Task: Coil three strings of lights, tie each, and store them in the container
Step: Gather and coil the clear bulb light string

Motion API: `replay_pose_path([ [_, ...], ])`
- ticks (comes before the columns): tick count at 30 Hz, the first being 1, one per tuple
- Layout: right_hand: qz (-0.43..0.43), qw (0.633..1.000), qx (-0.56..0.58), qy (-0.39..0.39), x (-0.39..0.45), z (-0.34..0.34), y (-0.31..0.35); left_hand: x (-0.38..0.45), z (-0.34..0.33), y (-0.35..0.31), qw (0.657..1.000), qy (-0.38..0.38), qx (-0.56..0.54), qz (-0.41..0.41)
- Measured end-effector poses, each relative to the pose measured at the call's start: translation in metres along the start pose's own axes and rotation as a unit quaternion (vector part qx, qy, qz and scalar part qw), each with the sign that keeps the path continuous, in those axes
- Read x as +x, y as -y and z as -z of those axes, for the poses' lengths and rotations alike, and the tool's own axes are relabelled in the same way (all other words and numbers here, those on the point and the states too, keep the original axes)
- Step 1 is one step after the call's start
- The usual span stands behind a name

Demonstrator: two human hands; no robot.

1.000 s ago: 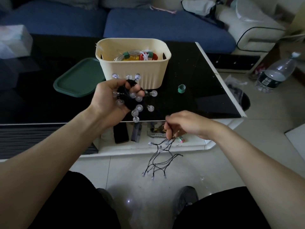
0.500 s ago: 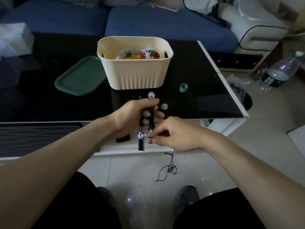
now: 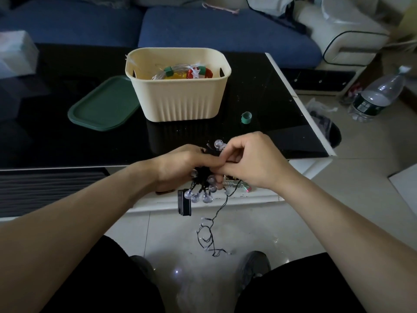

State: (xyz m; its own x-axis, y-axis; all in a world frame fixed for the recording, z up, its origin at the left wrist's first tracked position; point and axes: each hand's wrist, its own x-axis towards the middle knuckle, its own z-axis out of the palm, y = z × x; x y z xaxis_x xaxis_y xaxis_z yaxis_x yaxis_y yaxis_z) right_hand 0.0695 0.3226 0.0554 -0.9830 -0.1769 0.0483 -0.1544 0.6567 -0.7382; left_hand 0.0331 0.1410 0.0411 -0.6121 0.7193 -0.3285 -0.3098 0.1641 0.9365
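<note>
My left hand (image 3: 180,166) grips a coiled bundle of black-wired lights with clear round bulbs (image 3: 202,190) just in front of the table's near edge. A black battery box (image 3: 184,203) hangs under the bundle. My right hand (image 3: 250,161) pinches the wire against the bundle, fingers curled. The loose tail of the string (image 3: 211,236) drops from my hands to the floor between my feet. The cream container (image 3: 180,102) stands on the black table (image 3: 259,91) with coiled lights (image 3: 180,72) inside. A small green tie roll (image 3: 246,117) lies to its right.
A dark green lid (image 3: 103,107) lies left of the container. A blue sofa (image 3: 203,28) runs behind the table. A plastic water bottle (image 3: 379,96) stands on the floor at right, and a pale box (image 3: 17,53) sits at the table's far left.
My left hand came down from in front of the container to the table's near edge. My right hand rose to meet it, drawing up wire, and less of the tail hangs loose.
</note>
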Motion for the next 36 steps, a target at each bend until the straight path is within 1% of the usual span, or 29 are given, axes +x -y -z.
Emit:
replay_pose_path([
  [2,-0.004,1.0,-0.013,-0.028,0.003,0.001,-0.003,-0.002,0.003,-0.001,1.0,0.001,0.017,0.001],
  [3,-0.01,1.0,-0.009,-0.017,0.005,0.002,-0.005,-0.003,0.003,-0.001,1.0,0.01,0.02,0.003],
  [5,-0.022,0.997,0.048,0.059,0.007,0.007,-0.011,-0.005,0.003,-0.002,0.999,0.028,0.015,0.002],
  [7,-0.019,0.981,0.139,0.132,0.008,0.011,-0.018,-0.006,0.003,-0.002,0.999,0.034,-0.001,-0.001],
  [8,-0.022,0.968,0.2,0.147,0.009,0.012,-0.022,-0.005,0.004,0.0,0.999,0.033,-0.006,-0.007],
  [9,-0.037,0.95,0.273,0.146,0.01,0.013,-0.022,-0.005,0.005,0.0,0.999,0.029,-0.007,-0.015],
  [11,-0.092,0.906,0.394,0.127,0.012,0.013,-0.022,-0.005,0.007,0.0,0.999,0.008,-0.018,-0.028],
  [13,-0.137,0.876,0.44,0.14,0.015,0.014,-0.029,-0.006,0.011,-0.002,0.997,-0.023,-0.052,-0.041],
  [15,-0.165,0.87,0.421,0.196,0.015,0.013,-0.036,-0.008,0.014,-0.005,0.993,-0.051,-0.09,-0.056],
  [18,-0.17,0.87,0.377,0.269,0.016,0.011,-0.044,-0.01,0.016,-0.007,0.988,-0.071,-0.122,-0.062],
  [20,-0.174,0.86,0.397,0.269,0.017,0.011,-0.045,-0.013,0.016,-0.009,0.986,-0.08,-0.135,-0.062],
  [21,-0.176,0.865,0.395,0.255,0.018,0.011,-0.044,-0.014,0.016,-0.011,0.984,-0.084,-0.142,-0.063],
  [22,-0.173,0.883,0.368,0.236,0.02,0.012,-0.045,-0.015,0.017,-0.012,0.983,-0.086,-0.147,-0.064],
  [24,-0.167,0.926,0.27,0.205,0.021,0.013,-0.048,-0.016,0.02,-0.014,0.982,-0.086,-0.152,-0.065],
  [25,-0.167,0.937,0.228,0.204,0.02,0.013,-0.049,-0.016,0.021,-0.015,0.982,-0.086,-0.154,-0.065],
  [28,-0.177,0.952,0.121,0.217,0.018,0.01,-0.051,-0.016,0.022,-0.015,0.975,-0.105,-0.184,-0.065],
  [30,-0.181,0.958,0.062,0.215,0.018,0.005,-0.053,-0.014,0.021,-0.016,0.96,-0.14,-0.23,-0.077],
  [31,-0.185,0.956,0.057,0.218,0.018,0.002,-0.054,-0.013,0.022,-0.017,0.949,-0.157,-0.258,-0.085],
  [36,-0.219,0.931,0.125,0.263,0.02,-0.006,-0.058,-0.009,0.031,-0.023,0.884,-0.217,-0.39,-0.139],
])
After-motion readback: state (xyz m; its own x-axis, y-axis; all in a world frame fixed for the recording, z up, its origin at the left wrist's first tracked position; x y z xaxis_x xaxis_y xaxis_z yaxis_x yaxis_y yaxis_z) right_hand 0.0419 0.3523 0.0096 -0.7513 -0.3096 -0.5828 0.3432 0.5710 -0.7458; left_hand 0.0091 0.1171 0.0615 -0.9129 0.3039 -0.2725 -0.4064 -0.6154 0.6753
